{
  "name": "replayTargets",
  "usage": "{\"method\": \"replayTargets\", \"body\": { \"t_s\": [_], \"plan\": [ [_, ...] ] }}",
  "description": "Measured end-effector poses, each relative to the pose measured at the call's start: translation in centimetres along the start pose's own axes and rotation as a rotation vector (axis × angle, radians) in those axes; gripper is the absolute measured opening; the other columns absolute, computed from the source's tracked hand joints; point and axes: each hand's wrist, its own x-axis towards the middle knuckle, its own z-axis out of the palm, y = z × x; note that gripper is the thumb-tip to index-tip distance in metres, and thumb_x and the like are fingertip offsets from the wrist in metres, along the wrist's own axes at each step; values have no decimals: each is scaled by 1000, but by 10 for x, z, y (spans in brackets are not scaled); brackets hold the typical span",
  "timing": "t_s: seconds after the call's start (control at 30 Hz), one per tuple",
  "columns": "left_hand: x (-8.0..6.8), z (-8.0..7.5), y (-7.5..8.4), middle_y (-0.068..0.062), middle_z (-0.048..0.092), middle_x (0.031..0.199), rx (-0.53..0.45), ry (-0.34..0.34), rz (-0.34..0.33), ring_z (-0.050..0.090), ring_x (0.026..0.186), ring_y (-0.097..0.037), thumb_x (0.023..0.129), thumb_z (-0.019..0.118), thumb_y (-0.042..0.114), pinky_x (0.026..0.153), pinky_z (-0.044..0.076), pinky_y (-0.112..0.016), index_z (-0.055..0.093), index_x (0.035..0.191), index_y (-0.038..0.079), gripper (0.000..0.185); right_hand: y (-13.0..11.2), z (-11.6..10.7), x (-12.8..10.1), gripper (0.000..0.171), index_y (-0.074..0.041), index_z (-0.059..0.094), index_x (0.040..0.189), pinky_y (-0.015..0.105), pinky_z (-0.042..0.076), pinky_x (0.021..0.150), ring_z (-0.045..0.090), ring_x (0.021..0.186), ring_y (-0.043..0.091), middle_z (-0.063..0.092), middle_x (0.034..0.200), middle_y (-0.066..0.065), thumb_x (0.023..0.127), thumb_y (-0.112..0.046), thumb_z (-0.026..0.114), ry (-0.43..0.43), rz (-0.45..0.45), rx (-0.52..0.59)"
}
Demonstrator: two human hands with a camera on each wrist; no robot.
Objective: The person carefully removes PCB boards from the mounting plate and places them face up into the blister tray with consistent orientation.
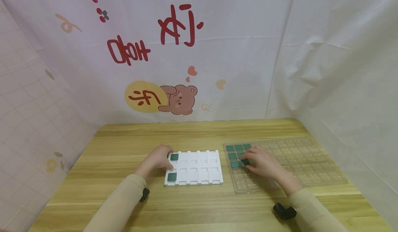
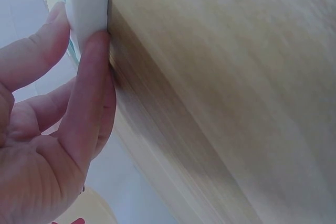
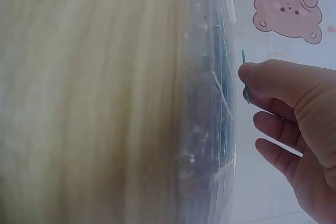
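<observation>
My left hand [image 1: 159, 157] holds the left edge of a white slotted tray [image 1: 193, 165], thumb on one face and fingers against the edge, as the left wrist view shows. Two small green circuit boards sit in the tray's leftmost column, an upper board [image 1: 174, 157] and a lower board [image 1: 172, 177]. Over the clear plastic tray [image 1: 295, 156], my right hand [image 1: 262, 162] pinches another green circuit board [image 3: 243, 56] between thumb and finger. In the right wrist view that board is seen edge-on, apart from the clear tray.
Several more green boards [image 1: 230, 148] lie in the left part of the clear tray. Both trays rest on a wooden table [image 1: 199, 208]. A printed white curtain [image 1: 242, 52] stands behind the table and along its sides.
</observation>
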Motion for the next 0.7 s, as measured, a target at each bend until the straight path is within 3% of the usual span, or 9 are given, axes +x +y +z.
{"method": "replayTargets", "body": {
  "t_s": [0.33, 0.5, 0.7],
  "plan": [
    [-1, 0, 1, -21, 61, 116, 3, 1, -4, 58, 94, -28, 65, 90, -1, 57, 56, -27, 60, 124, -8, 66, 1, 3, 0, 32, -12, 74, 100, 54, 46, 99, 59, 97, 25, 68, 101, 2, 70, -10, 86, -7, 9, -5],
    [-1, 0, 1, -20, 62, 112, 9, 5, 1, 59, 91, -26, 65, 90, 0, 60, 56, -27, 61, 123, -8, 66, 0, 2, -1, 31, -12, 74, 100, 46, 50, 91, 59, 96, 23, 67, 101, 0, 72, -11, 86, -21, 14, -11],
    [0, 1, 0, -20, 61, 111, -6, 6, -5, 59, 89, -26, 64, 89, -2, 57, 56, -27, 61, 123, -8, 65, -1, 2, -1, 30, -13, 74, 101, 46, 51, 90, 59, 96, 23, 67, 101, -1, 74, -10, 85, -39, 24, 2]
  ]
}}
